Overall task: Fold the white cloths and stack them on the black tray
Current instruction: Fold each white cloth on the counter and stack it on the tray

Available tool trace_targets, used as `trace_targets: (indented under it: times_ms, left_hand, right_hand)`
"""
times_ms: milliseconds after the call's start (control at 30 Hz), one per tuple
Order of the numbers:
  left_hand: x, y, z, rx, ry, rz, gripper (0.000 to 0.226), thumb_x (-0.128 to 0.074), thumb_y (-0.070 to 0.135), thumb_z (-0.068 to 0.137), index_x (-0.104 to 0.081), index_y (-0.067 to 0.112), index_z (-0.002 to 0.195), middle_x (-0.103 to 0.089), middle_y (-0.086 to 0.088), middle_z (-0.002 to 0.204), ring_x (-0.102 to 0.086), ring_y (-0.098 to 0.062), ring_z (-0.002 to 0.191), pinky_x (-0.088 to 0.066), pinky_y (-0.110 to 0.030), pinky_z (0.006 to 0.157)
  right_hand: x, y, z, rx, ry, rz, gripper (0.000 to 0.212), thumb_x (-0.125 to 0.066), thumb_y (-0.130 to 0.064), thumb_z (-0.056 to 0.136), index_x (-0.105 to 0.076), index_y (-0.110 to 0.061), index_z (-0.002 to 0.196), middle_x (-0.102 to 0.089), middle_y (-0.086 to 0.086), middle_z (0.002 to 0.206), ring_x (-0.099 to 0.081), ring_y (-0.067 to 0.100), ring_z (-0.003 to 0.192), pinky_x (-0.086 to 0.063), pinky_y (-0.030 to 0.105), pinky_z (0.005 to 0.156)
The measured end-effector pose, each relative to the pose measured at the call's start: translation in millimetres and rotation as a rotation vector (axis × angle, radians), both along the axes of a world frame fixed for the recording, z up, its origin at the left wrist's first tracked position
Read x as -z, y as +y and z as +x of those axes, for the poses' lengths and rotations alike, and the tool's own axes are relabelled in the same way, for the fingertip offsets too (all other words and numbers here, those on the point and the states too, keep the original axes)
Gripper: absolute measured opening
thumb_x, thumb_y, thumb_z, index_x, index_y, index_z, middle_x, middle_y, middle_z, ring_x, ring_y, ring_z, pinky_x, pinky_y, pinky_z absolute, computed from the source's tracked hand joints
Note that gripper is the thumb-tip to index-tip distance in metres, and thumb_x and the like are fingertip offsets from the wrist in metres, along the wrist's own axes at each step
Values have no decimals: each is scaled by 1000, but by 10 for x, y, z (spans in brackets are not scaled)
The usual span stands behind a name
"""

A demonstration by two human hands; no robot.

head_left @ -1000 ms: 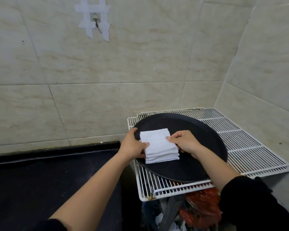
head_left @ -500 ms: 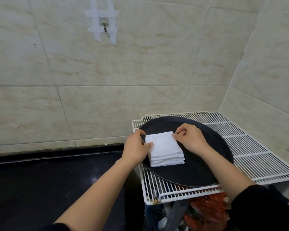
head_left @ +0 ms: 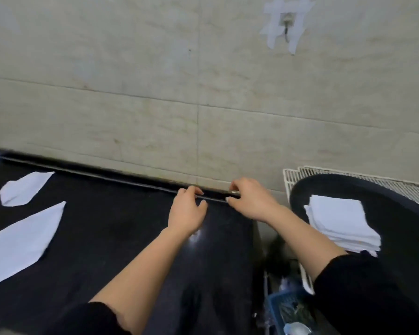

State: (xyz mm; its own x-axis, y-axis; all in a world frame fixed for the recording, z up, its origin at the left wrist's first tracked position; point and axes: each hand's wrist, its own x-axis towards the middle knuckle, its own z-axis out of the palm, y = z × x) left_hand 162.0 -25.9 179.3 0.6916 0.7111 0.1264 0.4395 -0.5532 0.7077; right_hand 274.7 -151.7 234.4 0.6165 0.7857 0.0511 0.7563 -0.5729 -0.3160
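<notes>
A stack of folded white cloths (head_left: 341,223) lies on the round black tray (head_left: 397,213) at the right. Two unfolded white cloths lie on the black counter at the left, one larger (head_left: 20,240) and one smaller (head_left: 22,188) behind it. My left hand (head_left: 188,209) and my right hand (head_left: 248,200) hover over the counter's back edge, fingers loosely curled, holding nothing. Both hands are away from the tray and from the loose cloths.
The tray rests on a white wire rack (head_left: 348,174) against the tiled wall (head_left: 203,81). The black counter (head_left: 107,238) spreads left. A blue basket (head_left: 288,308) sits below the rack. A taped hook (head_left: 287,22) is on the wall.
Both hands have let go of the folded stack on the tray and moved left over the counter. The view has swung left, bringing the loose cloths into sight.
</notes>
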Motion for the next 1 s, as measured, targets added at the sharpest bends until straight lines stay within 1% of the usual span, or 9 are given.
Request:
trace_targets:
  times_ms: [200, 233, 300, 367, 500, 600, 733, 900, 1000]
  left_hand:
    - [395, 775, -993, -130, 171, -35, 28, -54, 25, 90, -59, 17, 116, -53, -8, 119, -55, -25, 107, -46, -35, 91]
    - [479, 1052, -1348, -164, 195, -48, 28, -53, 26, 90, -59, 17, 116, -52, -8, 119, -55, -26, 107, -46, -35, 91]
    - [568, 1226, -1607, -183, 220, -56, 27, -54, 26, 89, -59, 17, 115, -53, -8, 118, -55, -26, 108, -47, -35, 91]
    - [660, 1584, -2139, -215, 242, -69, 26, -55, 25, 88, -60, 17, 112, -53, -7, 116, -56, -26, 106, -47, -36, 91]
    - [878, 2138, -3006, -272, 305, -87, 20, -55, 24, 88, -62, 17, 105, -59, -7, 109, -59, -25, 96, -49, -34, 84]
    - [1024, 2463, -3542, -344, 360, -133, 22, -55, 25, 87, -63, 16, 106, -60, -9, 111, -59, -27, 99, -48, -34, 83]
    - [1109, 2867, -3936, -391, 373, -157, 26, -54, 25, 88, -62, 17, 111, -57, -11, 116, -56, -28, 108, -47, -36, 88]
    - [1230, 3377, -4091, -386, 363, -208, 27, -56, 25, 86, -61, 18, 111, -59, -9, 111, -57, -26, 103, -48, -34, 82]
    - [1331, 3552, -4063, -337, 393, -233, 31, -58, 25, 84, -59, 19, 114, -55, -7, 114, -55, -24, 105, -47, -32, 81]
  right_hand:
    - [524, 885, -855, -155, 1, -204, 35, -56, -35, 92, -54, -17, 122, -54, 6, 128, -45, 27, 122, -41, 44, 99]
    - [636, 1200, -1166, -189, 2, -231, 36, -55, -34, 92, -53, -17, 123, -53, 6, 129, -44, 27, 123, -39, 45, 99]
    - [736, 1389, -1379, -208, 20, -259, 37, -54, -33, 93, -51, -16, 126, -52, 7, 130, -42, 28, 124, -37, 47, 101]
    - [885, 1811, -1815, -239, 57, -289, 36, -53, -31, 94, -51, -16, 127, -52, 7, 129, -42, 28, 124, -36, 47, 101]
    - [1154, 2405, -2531, -272, 107, -315, 33, -52, -31, 95, -52, -15, 124, -52, 8, 128, -42, 29, 123, -37, 46, 99]
    - [1361, 2745, -3012, -306, 156, -366, 33, -52, -30, 95, -52, -13, 124, -51, 8, 129, -40, 29, 125, -37, 46, 99]
    - [1502, 3187, -3353, -325, 184, -412, 34, -51, -28, 94, -51, -13, 124, -50, 8, 130, -40, 29, 126, -36, 46, 100]
    - [1639, 3769, -3530, -318, 185, -421, 30, -51, -25, 92, -52, -12, 120, -51, 9, 125, -42, 29, 121, -39, 44, 98]
    - [1749, 4032, -3554, -287, 184, -386, 28, -50, -24, 91, -51, -12, 116, -53, 9, 121, -46, 29, 116, -42, 43, 96]
